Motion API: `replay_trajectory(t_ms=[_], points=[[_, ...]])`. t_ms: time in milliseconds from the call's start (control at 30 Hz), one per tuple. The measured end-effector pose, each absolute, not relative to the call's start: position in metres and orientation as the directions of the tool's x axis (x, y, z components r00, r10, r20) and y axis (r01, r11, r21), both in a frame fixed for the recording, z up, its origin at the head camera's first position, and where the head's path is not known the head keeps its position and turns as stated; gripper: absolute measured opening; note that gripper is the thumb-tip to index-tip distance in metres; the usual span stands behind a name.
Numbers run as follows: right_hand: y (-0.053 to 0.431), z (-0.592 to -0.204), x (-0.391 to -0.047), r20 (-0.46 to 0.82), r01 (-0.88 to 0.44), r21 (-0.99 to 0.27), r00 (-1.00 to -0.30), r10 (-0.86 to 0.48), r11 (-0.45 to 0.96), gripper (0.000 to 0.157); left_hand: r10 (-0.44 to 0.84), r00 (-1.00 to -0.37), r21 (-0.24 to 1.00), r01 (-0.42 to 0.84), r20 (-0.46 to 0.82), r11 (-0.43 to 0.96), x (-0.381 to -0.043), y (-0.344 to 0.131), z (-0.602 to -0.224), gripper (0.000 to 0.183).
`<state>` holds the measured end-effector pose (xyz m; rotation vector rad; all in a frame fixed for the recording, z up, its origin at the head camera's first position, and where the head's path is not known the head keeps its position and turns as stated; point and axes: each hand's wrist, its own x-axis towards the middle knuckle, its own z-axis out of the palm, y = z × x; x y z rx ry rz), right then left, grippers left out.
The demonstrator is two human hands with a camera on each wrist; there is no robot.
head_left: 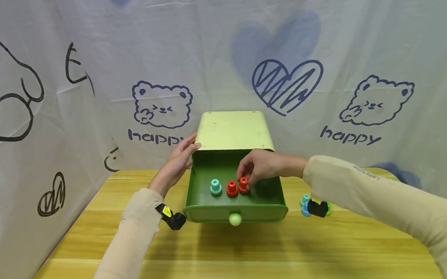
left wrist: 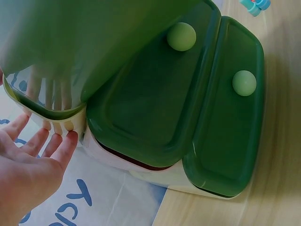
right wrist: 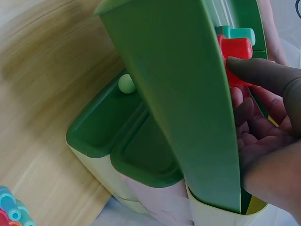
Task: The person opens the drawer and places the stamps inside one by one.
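Two cream sleeves (head_left: 117,259) reach in from the near edge over a yellow wood-grain counter (head_left: 333,261), its grain running crosswise in long bands. A soft shadow darkens the boards in front of the cabinet. Each wrist carries a black strapped device (head_left: 173,221); beyond the right one, small coloured pieces (head_left: 305,201), teal and blue among them, lie on the counter, partly hidden.

Next comes a green drawer (head_left: 208,214), pulled out, with a pale round knob (head_left: 235,219) on its front. The left wrist view shows two closed green fronts (left wrist: 150,103) below it. Inside the drawer, a teal peg (head_left: 215,188) and a red peg (head_left: 232,189) stand upright, apart from each other. Just right of them is a second red peg (head_left: 244,188), also upright, pinched by the right hand (head_left: 262,165); whether its base touches the drawer floor I cannot tell.

The left hand (head_left: 176,162) rests against the cabinet's left side, fingers extended and a little spread.

Farther back is the pale yellow cabinet top (head_left: 232,129). Whitish cloth (head_left: 218,70) hangs behind and at the left, creased, printed with blue hearts, line-drawn bears and the word "happy".
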<state>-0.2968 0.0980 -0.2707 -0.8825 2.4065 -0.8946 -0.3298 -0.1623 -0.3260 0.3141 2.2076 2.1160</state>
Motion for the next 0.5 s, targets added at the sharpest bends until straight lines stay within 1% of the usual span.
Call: replay_trajectory(t_ms=[233,333,500], points=[[0.1,-0.269,-0.296,-0.164,-0.392,-0.703,-0.722,-0.672,0.593,0.026,0.2,-0.975,0.994,0.102,0.095,0.026,-0.33,-0.163,-0.326,0.064],[0.102,-0.267,-0.295,-0.138,-0.41,-0.697,-0.729,-0.67,0.589,0.026,0.199,-0.975,0.994,0.106,0.1,0.019,-0.33,-0.162,-0.326,0.064],[0.11,-0.254,-0.289,-0.074,-0.418,-0.726,-0.742,-0.666,0.546,0.023,0.2,-0.975,0.994,0.106,0.099,0.022,-0.33,-0.163,-0.326,0.064]])
